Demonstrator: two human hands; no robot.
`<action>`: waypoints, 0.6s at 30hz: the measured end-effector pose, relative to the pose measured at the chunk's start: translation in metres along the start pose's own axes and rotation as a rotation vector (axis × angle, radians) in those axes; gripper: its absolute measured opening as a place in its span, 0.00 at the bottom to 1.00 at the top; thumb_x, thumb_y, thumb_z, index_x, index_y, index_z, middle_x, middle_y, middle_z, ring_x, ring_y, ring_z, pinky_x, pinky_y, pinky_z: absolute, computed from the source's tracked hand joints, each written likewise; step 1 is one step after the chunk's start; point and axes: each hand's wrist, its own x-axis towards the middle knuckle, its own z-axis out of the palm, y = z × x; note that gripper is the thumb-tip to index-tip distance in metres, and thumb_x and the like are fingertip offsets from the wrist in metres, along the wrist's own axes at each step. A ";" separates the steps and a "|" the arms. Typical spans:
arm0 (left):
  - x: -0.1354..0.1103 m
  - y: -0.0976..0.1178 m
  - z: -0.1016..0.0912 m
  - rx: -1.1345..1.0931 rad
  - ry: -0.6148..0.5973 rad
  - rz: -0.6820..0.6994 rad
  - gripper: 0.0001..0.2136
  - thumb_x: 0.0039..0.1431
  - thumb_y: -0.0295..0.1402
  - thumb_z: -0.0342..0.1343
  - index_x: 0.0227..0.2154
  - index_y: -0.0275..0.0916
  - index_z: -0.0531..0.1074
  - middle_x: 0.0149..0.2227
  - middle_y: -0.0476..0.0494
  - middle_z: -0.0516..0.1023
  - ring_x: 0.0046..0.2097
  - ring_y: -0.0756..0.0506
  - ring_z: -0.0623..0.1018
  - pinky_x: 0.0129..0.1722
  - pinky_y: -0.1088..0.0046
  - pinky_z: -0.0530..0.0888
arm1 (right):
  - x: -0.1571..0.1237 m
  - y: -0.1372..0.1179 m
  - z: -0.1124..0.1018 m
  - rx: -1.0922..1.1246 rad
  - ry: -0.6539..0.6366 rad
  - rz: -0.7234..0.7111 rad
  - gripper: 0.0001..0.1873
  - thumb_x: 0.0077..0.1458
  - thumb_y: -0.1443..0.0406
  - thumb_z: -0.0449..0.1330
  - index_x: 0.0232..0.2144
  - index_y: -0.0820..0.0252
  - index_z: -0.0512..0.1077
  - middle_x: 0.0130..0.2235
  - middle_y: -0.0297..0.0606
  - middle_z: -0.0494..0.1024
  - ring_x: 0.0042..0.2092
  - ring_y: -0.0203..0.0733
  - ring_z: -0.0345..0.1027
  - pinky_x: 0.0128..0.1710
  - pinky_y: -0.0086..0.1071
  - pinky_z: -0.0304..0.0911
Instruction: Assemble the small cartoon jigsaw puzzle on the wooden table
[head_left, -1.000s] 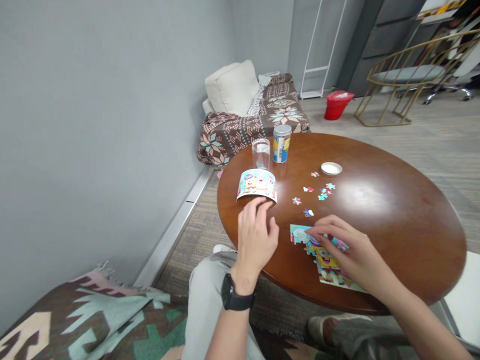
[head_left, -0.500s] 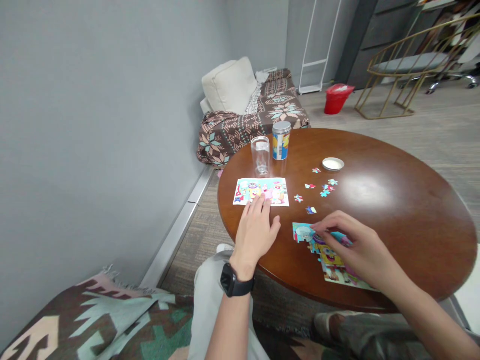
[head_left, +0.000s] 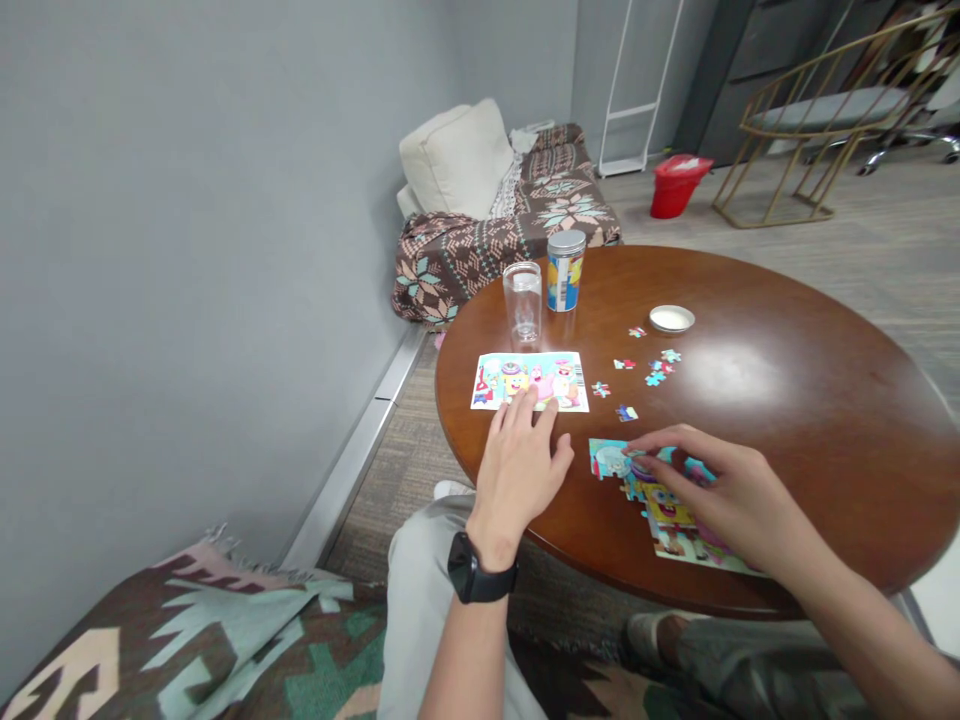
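My left hand [head_left: 519,468] lies with fingers spread over the lower edge of a printed picture sheet [head_left: 491,383] showing a yellow cartoon character; the hand is open and holds nothing. On the right, my right hand [head_left: 724,490] is above the partly joined jigsaw puzzle [head_left: 670,512], thumb and forefinger pinched on a puzzle piece at its upper edge. The fingers hide most of that piece and part of the puzzle. Several loose puzzle pieces [head_left: 655,378] lie beyond, one [head_left: 627,412] close to the puzzle's top left corner.
Behind the sheet stand a clear jar [head_left: 524,308] and a printed can with a silver lid [head_left: 565,272]. A round lid [head_left: 671,319] lies farther right on the brown table [head_left: 817,400]. A covered seat [head_left: 495,250], red bin [head_left: 677,186] and gold-framed chair [head_left: 825,125] are beyond.
My left hand has slid slightly right, its fingers a little more spread, and the sheet has shifted slightly right. My right hand stays pinched at the puzzle's upper edge. The view has tilted a little.
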 end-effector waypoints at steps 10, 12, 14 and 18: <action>0.000 -0.001 0.002 0.005 0.011 0.016 0.19 0.67 0.35 0.46 0.58 0.37 0.65 0.65 0.35 0.63 0.67 0.39 0.61 0.66 0.54 0.60 | 0.003 -0.007 -0.003 0.010 -0.010 -0.007 0.10 0.59 0.59 0.58 0.34 0.56 0.77 0.35 0.40 0.81 0.35 0.43 0.76 0.36 0.34 0.71; 0.001 -0.002 0.003 0.001 0.009 0.019 0.19 0.67 0.34 0.46 0.58 0.37 0.65 0.65 0.35 0.63 0.67 0.38 0.61 0.66 0.54 0.59 | 0.002 -0.009 -0.004 -0.008 -0.038 0.018 0.10 0.58 0.60 0.58 0.32 0.57 0.77 0.34 0.39 0.82 0.35 0.43 0.76 0.36 0.34 0.71; 0.002 -0.003 0.003 -0.001 0.012 0.024 0.19 0.67 0.34 0.46 0.58 0.37 0.65 0.65 0.35 0.63 0.67 0.38 0.62 0.66 0.54 0.60 | 0.002 -0.010 -0.004 -0.022 -0.050 0.047 0.10 0.58 0.60 0.58 0.33 0.57 0.78 0.34 0.39 0.83 0.35 0.43 0.77 0.36 0.34 0.71; 0.002 -0.004 0.003 -0.001 0.023 0.029 0.19 0.66 0.34 0.47 0.58 0.39 0.66 0.65 0.36 0.63 0.67 0.38 0.62 0.66 0.53 0.61 | 0.001 -0.011 -0.004 -0.023 -0.049 0.070 0.11 0.58 0.60 0.58 0.33 0.57 0.80 0.34 0.39 0.84 0.34 0.43 0.77 0.34 0.33 0.71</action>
